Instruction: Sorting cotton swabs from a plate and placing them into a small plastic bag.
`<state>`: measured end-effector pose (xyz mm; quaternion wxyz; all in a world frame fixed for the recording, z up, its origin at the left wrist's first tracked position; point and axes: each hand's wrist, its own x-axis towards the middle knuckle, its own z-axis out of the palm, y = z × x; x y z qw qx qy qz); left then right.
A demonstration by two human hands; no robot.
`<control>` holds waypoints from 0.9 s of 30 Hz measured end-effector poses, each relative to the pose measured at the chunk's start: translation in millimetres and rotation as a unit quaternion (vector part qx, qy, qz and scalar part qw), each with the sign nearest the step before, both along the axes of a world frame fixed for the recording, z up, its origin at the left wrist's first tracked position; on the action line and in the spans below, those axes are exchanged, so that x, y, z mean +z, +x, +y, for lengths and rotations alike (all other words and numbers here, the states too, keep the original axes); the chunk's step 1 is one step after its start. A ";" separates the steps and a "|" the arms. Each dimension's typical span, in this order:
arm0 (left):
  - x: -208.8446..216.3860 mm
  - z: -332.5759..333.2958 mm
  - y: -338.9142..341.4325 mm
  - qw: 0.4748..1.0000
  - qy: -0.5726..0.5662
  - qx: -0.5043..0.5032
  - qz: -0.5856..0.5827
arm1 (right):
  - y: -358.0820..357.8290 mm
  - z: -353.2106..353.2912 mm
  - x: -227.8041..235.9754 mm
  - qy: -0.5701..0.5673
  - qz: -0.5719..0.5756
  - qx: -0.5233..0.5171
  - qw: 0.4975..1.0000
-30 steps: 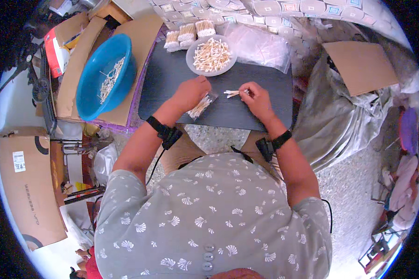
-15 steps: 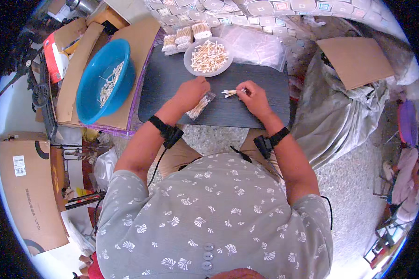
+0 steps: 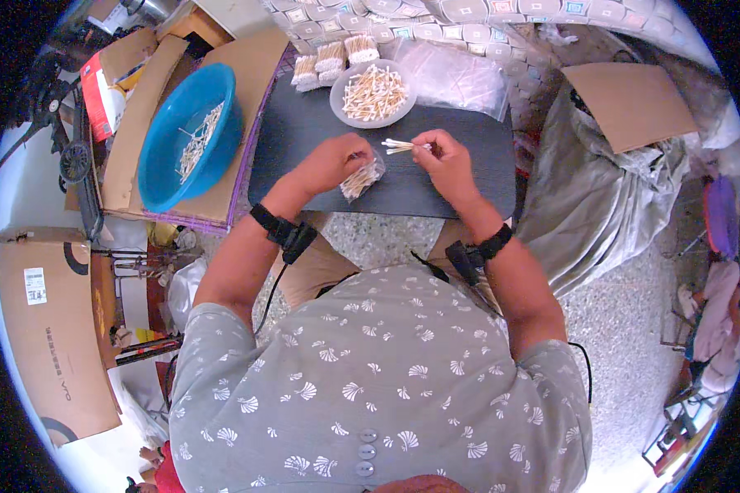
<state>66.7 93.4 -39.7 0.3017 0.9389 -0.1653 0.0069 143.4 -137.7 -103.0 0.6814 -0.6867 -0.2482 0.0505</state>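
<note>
My left hand (image 3: 335, 162) is closed on the top of a small clear plastic bag (image 3: 362, 181) that is partly filled with cotton swabs. Between the fingertips of my right hand (image 3: 446, 163) is a small bunch of cotton swabs (image 3: 399, 146), their white tips pointing left toward the bag. Just beyond both hands stands a whitish round bowl (image 3: 335, 105) heaped with loose cotton swabs (image 3: 375, 92). Several bundles of swabs (image 3: 330, 59) are stacked behind the bowl to the left. Flat clear plastic bags (image 3: 460, 78) lie to its right.
All this rests on a dark tabletop (image 3: 288, 131). At left, a blue basin (image 3: 160, 156) with more swabs sits tilted on cardboard (image 3: 255, 74). A grey cloth-covered heap (image 3: 600, 205) topped by a cardboard sheet (image 3: 631, 107) stands on the right. Patterned fabric (image 3: 501, 16) hangs behind.
The bag in my left hand has moved slightly right and up. My right hand has shifted left and away from me with its swabs, bringing them closer to the bag.
</note>
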 end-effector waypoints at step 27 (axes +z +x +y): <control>25.7 -31.4 -12.3 0.998 0.002 -0.006 -0.058 | 0.0 4.1 63.8 -0.192 -0.301 0.186 0.915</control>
